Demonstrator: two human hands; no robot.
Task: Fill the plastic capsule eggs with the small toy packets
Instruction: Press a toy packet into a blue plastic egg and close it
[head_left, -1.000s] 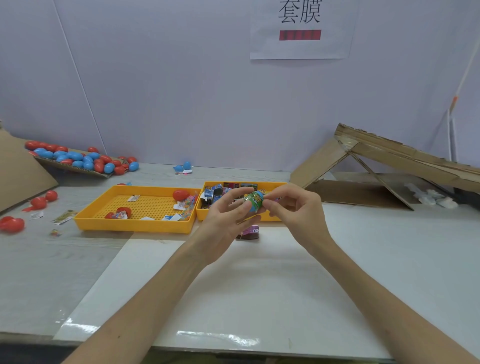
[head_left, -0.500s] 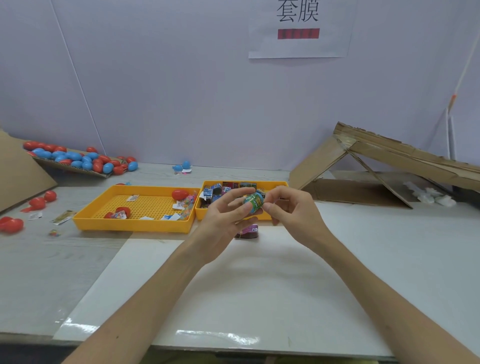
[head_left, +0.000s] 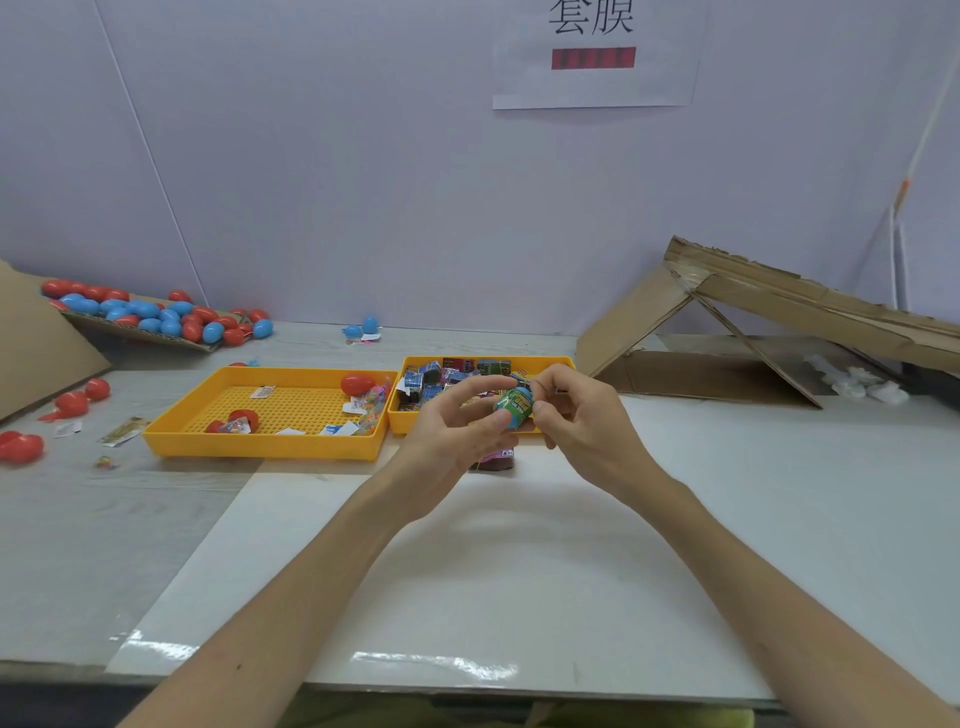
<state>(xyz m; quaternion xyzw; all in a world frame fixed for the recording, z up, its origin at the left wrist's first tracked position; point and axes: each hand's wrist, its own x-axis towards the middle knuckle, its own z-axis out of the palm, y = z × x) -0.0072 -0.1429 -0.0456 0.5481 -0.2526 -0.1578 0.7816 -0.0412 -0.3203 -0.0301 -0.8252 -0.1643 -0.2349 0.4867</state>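
Observation:
Above the table's middle I hold a blue capsule egg wrapped in a green printed sleeve (head_left: 514, 406). My left hand (head_left: 457, 431) pinches it from the left and below. My right hand (head_left: 582, 415) pinches its right side with thumb and fingertips. Behind the hands stands a small yellow tray (head_left: 563, 364) full of folded printed sleeves. A larger yellow tray (head_left: 208, 441) to the left holds a red egg (head_left: 356, 384), an open red egg half (head_left: 243, 419) and several small toy packets (head_left: 371, 402). A dark purple item (head_left: 493, 460) lies on the table below my hands, partly hidden.
Red and blue eggs (head_left: 156, 317) pile on a cardboard sheet at the back left. Loose red eggs (head_left: 72, 402) and packets lie on the left of the table. A folded cardboard shelter (head_left: 779, 322) stands at the back right. A white mat (head_left: 519, 571) covers the table's front.
The hands have stayed in place and turned the wrapped egg slightly between the fingers. Nothing on the table has moved.

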